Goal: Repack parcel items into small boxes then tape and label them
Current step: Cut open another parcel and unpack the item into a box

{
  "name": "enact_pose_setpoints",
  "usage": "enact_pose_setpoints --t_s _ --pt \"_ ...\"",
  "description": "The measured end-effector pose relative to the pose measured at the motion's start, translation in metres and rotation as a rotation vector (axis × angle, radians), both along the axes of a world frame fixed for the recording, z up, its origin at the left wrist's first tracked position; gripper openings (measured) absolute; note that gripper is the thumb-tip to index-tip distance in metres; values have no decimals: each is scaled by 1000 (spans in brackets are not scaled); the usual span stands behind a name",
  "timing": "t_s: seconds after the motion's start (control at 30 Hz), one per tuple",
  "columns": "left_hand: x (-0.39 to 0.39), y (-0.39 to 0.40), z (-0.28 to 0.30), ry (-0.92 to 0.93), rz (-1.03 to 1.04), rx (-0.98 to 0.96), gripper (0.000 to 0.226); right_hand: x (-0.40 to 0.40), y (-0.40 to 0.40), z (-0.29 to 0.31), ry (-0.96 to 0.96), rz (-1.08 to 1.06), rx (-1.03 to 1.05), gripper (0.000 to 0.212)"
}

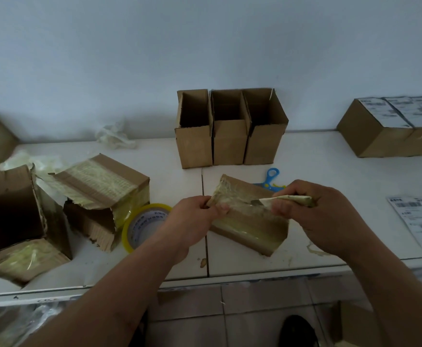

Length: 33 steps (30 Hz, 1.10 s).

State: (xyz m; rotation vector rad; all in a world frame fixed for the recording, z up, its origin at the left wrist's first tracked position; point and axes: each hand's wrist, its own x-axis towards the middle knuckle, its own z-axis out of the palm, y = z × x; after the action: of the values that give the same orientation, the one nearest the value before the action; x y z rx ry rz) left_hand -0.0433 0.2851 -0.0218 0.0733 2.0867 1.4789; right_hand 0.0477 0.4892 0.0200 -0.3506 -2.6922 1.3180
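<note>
on the white tabletop (317, 171), a taped cardboard parcel (250, 221); left hand (195, 221) fingers pinch its torn corner, right hand (315, 209) fingers pinch a peeled tape strip (290, 199).

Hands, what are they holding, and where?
The left hand pinches the taped parcel's top left corner; the right hand grips its peeled tape strip.

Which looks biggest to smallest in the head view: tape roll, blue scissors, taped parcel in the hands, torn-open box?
1. Torn-open box
2. Taped parcel, though it lies nearer the camera, so unsure
3. Tape roll
4. Blue scissors, partly hidden
</note>
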Motion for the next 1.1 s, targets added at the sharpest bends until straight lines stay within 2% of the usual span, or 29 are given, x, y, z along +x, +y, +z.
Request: enact_pose_setpoints --t_s 0.47,0.57,0.7,0.77,0.87,0.9,1.1 --pt "-3 4 -6 23 -26 -16 23 41 35 12 -131 -59 2 5" --pt "-5 4 -4 -13 -28 16 19 46 40 19 -82 -129 -198 6" --pt "-13 3 3 -54 -72 50 10 40 52 8 71 -398 -645 8" --pt "-17 3 8 -59 -70 62 18 32 52 -7 80 -499 -706 10" --pt "-23 4 9 -42 -76 39 36 21 46 -31 10 -576 -683 3" --pt "-25 4 7 -21 -87 15 38 18 44 -39 -18 -598 -706 7" --pt "-30 8 2 65 -111 -83 45 11 44 -62 -81 -733 -1036 8"
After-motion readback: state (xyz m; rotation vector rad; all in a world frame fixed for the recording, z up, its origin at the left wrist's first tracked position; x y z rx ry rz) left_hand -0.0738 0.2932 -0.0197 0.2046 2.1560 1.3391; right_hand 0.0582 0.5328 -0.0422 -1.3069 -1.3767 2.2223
